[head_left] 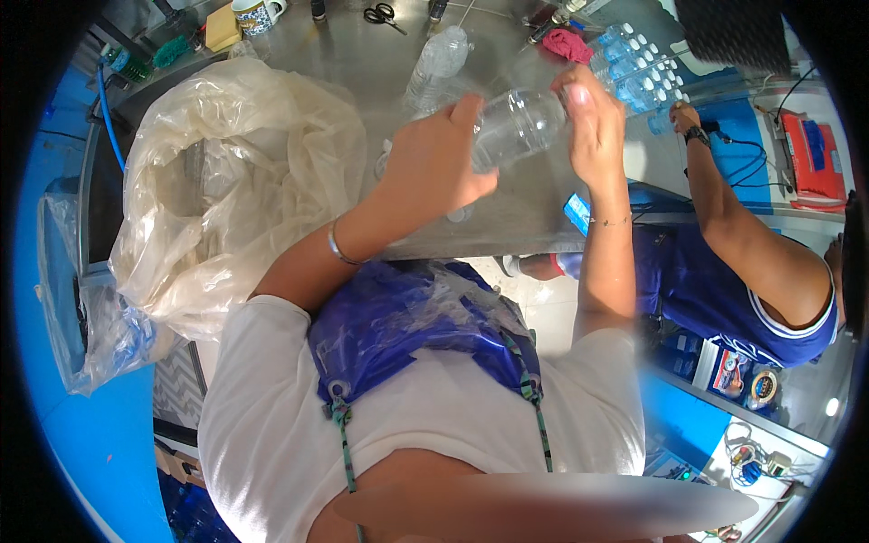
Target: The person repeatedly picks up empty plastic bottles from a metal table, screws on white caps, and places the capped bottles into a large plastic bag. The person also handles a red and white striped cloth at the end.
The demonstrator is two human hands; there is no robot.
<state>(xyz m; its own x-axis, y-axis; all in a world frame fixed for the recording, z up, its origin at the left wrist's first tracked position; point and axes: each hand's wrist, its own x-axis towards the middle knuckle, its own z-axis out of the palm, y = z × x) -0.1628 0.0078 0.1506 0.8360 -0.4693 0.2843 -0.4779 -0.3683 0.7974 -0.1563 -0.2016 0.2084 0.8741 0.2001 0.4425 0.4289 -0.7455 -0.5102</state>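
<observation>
A clear empty-looking plastic bottle (523, 127) is held tilted above the metal table, between my two hands. My left hand (441, 152) wraps round its left end, thumb and fingers on either side. At the other end, the fingers of my right hand (590, 116) are closed on the bottle; the part under them is hidden. Just beyond my left hand is another clear plastic bottle (442, 59), on the table. To the left of that hand, a large translucent plastic bag (299, 118) gapes at its top.
Rows of filled bottles with white caps (638, 68) are at the far right, by a pink cloth (567, 45). A co-worker's hand (685, 117) touches that group. Scissors (385, 16), a patterned mug (257, 15) and a yellow sponge (222, 29) lie along the far side of the table (344, 50).
</observation>
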